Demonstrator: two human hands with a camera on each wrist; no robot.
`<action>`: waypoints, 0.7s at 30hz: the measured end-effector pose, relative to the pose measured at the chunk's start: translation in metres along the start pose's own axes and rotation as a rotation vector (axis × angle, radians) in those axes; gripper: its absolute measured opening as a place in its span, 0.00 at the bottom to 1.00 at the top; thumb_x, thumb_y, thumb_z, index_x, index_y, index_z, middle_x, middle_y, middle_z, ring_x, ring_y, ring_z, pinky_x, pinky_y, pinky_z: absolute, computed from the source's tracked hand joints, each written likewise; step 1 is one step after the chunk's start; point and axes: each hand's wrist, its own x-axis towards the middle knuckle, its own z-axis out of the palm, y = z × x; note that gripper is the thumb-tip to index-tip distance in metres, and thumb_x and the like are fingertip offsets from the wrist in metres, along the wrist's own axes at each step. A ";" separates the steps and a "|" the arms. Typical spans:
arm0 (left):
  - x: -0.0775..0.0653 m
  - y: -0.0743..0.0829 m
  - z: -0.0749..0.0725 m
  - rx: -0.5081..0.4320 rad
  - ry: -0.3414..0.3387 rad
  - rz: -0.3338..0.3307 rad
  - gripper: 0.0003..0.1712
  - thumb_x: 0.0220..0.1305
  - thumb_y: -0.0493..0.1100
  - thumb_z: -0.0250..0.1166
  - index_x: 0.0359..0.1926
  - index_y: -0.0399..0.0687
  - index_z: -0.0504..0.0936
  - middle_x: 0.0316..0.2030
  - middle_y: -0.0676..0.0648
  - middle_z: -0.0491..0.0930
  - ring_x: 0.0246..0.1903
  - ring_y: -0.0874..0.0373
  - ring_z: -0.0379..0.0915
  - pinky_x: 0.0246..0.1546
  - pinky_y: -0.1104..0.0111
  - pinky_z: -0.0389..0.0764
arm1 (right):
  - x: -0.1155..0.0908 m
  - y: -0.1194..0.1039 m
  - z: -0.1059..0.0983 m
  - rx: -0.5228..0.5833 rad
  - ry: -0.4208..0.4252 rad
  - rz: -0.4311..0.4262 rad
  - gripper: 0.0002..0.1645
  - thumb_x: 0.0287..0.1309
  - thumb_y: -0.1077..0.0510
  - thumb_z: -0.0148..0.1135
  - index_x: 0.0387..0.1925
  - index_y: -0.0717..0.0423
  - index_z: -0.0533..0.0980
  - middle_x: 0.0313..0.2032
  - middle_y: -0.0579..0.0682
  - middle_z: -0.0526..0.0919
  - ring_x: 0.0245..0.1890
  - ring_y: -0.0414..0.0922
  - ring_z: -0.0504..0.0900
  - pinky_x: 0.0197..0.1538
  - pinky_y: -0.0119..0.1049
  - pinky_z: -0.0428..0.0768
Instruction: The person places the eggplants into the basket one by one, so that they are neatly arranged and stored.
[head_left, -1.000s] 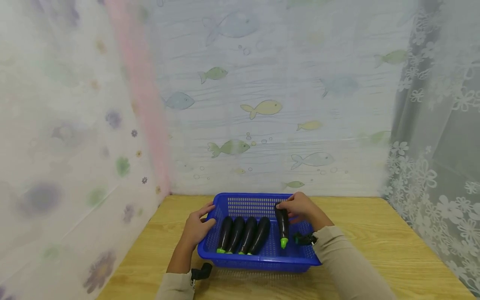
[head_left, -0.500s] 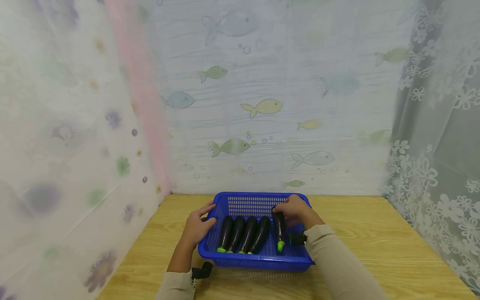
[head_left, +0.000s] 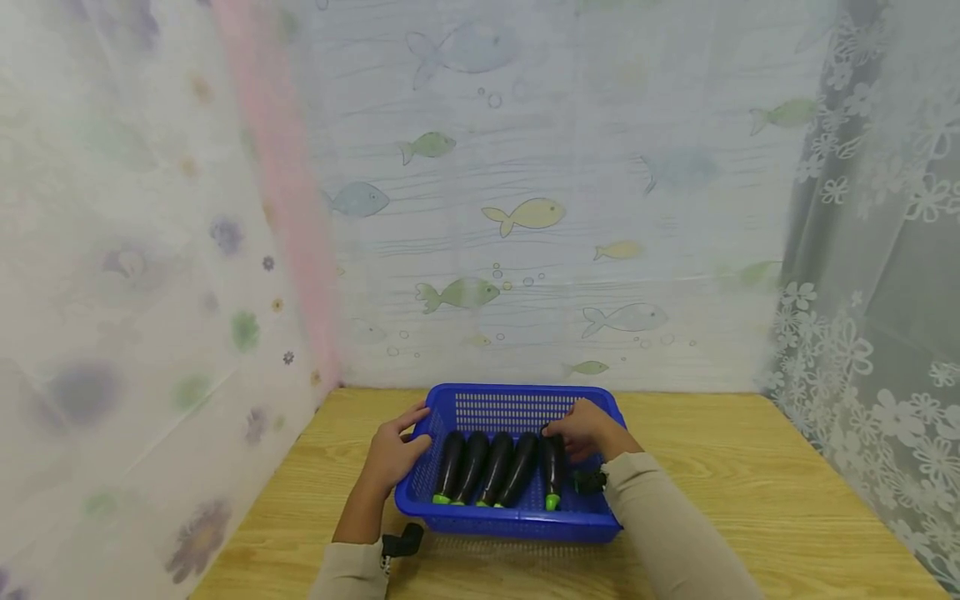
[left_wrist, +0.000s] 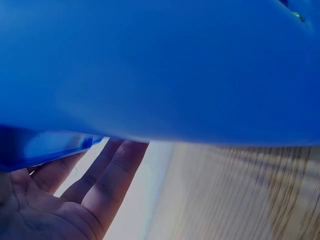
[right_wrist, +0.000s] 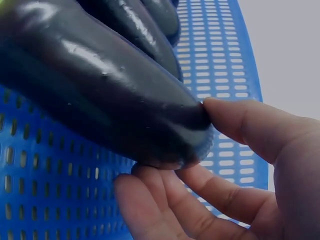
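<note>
In the head view my right hand [head_left: 585,429] pinches the rounded far end of an eggplant [head_left: 553,471] inside a blue plastic basket [head_left: 510,516]. Its green stem end points toward me, close to the front wall. The right wrist view shows the thumb on one side of this dark, glossy eggplant [right_wrist: 115,95] and the fingertips underneath. Left of it, several more eggplants [head_left: 472,467] lie side by side. My left hand [head_left: 393,454] rests at the basket's left rim with its fingers fairly straight. In the left wrist view, the blue rim hides those fingertips.
The basket stands on a wood-grain table [head_left: 720,475]. A fish-print sheet [head_left: 540,267] hangs behind the table. Patterned sheets also rise at the left [head_left: 150,333] and right. A small black device [head_left: 402,540] sits at the left wrist.
My right hand has lowered the eggplant and brought it left, closer to the row in the basket. The basket's right side has shifted slightly left. My left hand stays in place.
</note>
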 end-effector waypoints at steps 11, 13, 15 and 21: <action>0.001 0.002 -0.002 -0.003 -0.002 -0.005 0.33 0.62 0.40 0.64 0.70 0.47 0.77 0.73 0.51 0.71 0.65 0.34 0.74 0.56 0.43 0.82 | -0.001 0.001 0.003 -0.007 0.003 0.004 0.17 0.56 0.59 0.73 0.41 0.68 0.79 0.34 0.63 0.87 0.34 0.56 0.89 0.40 0.52 0.90; -0.001 0.002 -0.001 -0.004 -0.004 -0.008 0.33 0.62 0.40 0.64 0.70 0.47 0.77 0.73 0.51 0.72 0.65 0.34 0.74 0.56 0.43 0.82 | -0.002 0.001 0.004 -0.015 -0.007 0.000 0.17 0.57 0.60 0.72 0.41 0.69 0.79 0.35 0.64 0.87 0.36 0.57 0.89 0.40 0.52 0.90; -0.001 0.002 -0.001 -0.004 -0.006 -0.012 0.33 0.62 0.40 0.64 0.70 0.47 0.77 0.73 0.51 0.71 0.65 0.34 0.75 0.56 0.43 0.82 | -0.002 0.002 0.004 -0.031 -0.018 -0.004 0.17 0.58 0.61 0.72 0.42 0.70 0.78 0.37 0.65 0.87 0.36 0.58 0.89 0.40 0.52 0.90; -0.001 0.001 0.000 -0.004 -0.003 -0.005 0.33 0.61 0.40 0.64 0.70 0.46 0.78 0.73 0.50 0.71 0.65 0.34 0.75 0.56 0.43 0.83 | 0.001 0.004 0.003 -0.060 -0.017 0.019 0.17 0.59 0.60 0.72 0.42 0.69 0.78 0.38 0.65 0.87 0.36 0.56 0.90 0.39 0.50 0.90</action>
